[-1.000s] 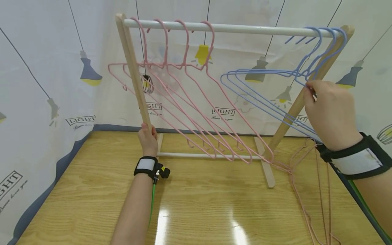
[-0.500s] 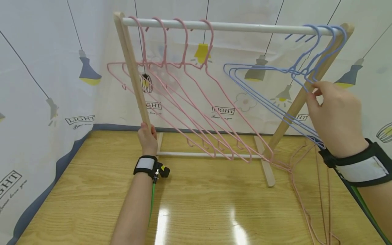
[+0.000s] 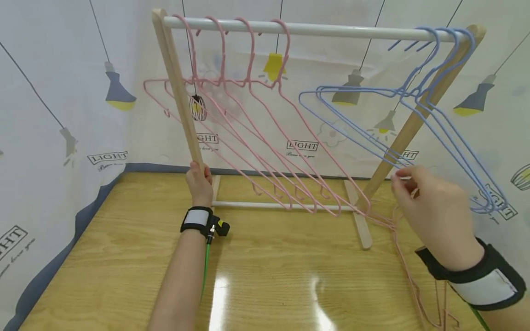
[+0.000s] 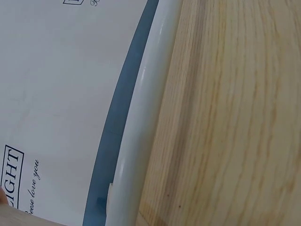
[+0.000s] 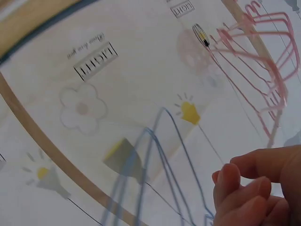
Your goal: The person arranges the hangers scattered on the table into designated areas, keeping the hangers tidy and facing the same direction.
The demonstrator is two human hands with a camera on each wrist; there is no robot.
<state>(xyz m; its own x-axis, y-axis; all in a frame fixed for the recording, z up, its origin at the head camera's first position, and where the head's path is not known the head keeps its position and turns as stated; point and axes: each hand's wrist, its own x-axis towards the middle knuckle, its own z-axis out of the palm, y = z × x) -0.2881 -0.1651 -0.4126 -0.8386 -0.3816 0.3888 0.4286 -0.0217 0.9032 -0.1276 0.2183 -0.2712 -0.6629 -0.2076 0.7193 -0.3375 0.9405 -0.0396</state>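
Observation:
My left hand (image 3: 199,185) grips the left wooden post (image 3: 179,92) of a clothes rack, low down; a bit of a finger (image 4: 3,197) shows at the left wrist view's edge. From the white top bar (image 3: 331,31) hang three blue clothes hangers (image 3: 457,42), bunched at the right end. My right hand (image 3: 434,211) is below them, fingers loosely curled, its fingertips overlapping the lower blue wires in the head view. Seen from the right wrist, those fingers (image 5: 249,197) hold nothing, and the blue hangers (image 5: 164,109) stand apart from them. Several pink hangers (image 3: 251,50) hang towards the left.
More pink hangers (image 3: 396,243) lie at the right of the wooden table (image 3: 265,266), partly behind my right arm. A white lower bar (image 3: 285,206) joins the rack's feet, the right foot (image 3: 362,232) reaching forward. A lamp-patterned cloth (image 3: 136,115) stands behind.
My right hand has let go of the blue hangers and moved down and slightly left. The blue hangers have swung, their right ends now spread out to the right. My left hand keeps its grip.

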